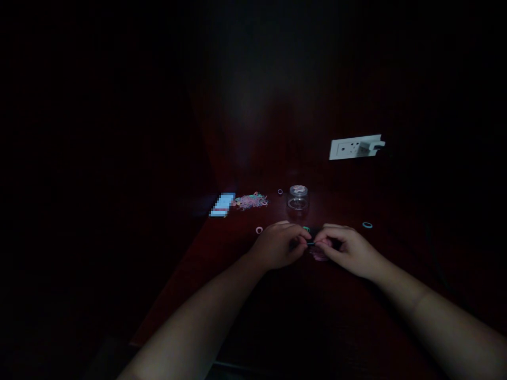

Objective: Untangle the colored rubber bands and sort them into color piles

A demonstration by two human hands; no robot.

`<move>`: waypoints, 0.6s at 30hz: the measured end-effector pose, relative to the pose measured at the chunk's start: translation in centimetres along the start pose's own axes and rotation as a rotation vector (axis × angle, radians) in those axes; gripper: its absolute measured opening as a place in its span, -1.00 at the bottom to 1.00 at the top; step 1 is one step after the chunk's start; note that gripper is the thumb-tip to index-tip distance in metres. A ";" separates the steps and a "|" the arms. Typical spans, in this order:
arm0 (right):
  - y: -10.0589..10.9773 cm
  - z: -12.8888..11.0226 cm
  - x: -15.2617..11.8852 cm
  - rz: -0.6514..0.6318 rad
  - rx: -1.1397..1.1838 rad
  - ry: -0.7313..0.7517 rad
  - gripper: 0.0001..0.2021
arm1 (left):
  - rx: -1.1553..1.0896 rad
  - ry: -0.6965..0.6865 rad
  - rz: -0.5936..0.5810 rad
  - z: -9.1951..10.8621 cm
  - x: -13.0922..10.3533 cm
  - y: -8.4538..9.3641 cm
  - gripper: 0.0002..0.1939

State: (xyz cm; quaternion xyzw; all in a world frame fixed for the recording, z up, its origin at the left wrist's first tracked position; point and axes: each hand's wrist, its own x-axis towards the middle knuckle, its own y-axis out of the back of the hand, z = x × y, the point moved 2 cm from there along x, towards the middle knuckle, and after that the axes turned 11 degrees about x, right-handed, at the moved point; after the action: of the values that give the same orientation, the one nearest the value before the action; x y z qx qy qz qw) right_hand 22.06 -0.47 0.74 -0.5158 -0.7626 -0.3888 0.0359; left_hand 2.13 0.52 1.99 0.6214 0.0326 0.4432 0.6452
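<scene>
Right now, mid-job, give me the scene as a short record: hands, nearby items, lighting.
left hand: pinching a thin bluish band
right hand: pinching the same band
by right hand: pinkish bundle, partly hidden
beyond hands: clear jar
left of jar: pile of mixed-colour loops, lit screen
far right: blue loop
upright surface: white outlet
lighting: very dim

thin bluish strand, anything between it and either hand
Nothing visible: the left hand and right hand pinch the thin bluish strand from either side. The pink bundle appears just below it; whether it touches the right hand is unclear.
</scene>
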 end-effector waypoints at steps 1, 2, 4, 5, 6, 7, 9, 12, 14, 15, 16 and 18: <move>0.0 0.1 0.0 -0.001 0.003 0.000 -0.81 | -0.003 -0.001 0.001 0.0 0.0 0.0 -0.83; 0.0 0.1 0.0 -0.006 0.007 -0.001 -0.81 | -0.004 -0.002 0.002 -0.1 0.0 0.0 -0.83; 0.0 0.1 0.0 -0.012 0.011 -0.004 -0.80 | -0.003 -0.006 0.005 -0.2 0.0 -0.1 -0.83; 0.0 0.1 0.0 -0.014 0.010 -0.005 -0.80 | -0.001 -0.007 0.008 -0.2 0.0 -0.1 -0.83; 0.0 0.1 0.0 -0.013 0.008 -0.004 -0.80 | 0.002 -0.009 0.012 -0.3 0.0 -0.1 -0.83; 0.0 0.0 0.0 -0.012 0.008 -0.002 -0.80 | 0.003 -0.012 0.015 -0.3 -0.1 -0.2 -0.83; 0.0 0.0 0.0 -0.002 0.012 0.000 -0.81 | 0.000 -0.023 0.018 -0.4 -0.2 -0.2 -0.83; 0.0 0.0 0.0 0.006 0.028 -0.007 -0.80 | -0.019 -0.036 0.008 -0.4 -0.3 -0.2 -0.79; 0.0 0.0 0.0 0.003 0.034 -0.012 -0.80 | -0.022 -0.029 -0.003 -0.4 -0.3 -0.2 -0.79; 0.0 0.0 0.0 0.000 0.036 -0.013 -0.80 | -0.021 -0.024 -0.009 -0.4 -0.3 -0.2 -0.80; 0.0 0.1 0.0 -0.001 0.034 -0.013 -0.80 | -0.018 -0.018 -0.014 -0.4 -0.3 -0.3 -0.82; 0.0 0.1 0.0 0.001 0.022 -0.010 -0.80 | -0.011 -0.007 -0.021 -0.5 -0.3 -0.3 -0.86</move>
State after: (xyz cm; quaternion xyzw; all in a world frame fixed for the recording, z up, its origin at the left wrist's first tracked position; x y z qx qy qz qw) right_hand 22.12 -0.37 0.66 -0.5176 -0.7667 -0.3778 0.0380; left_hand 1.85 0.79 1.46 0.6191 0.0344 0.4342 0.6535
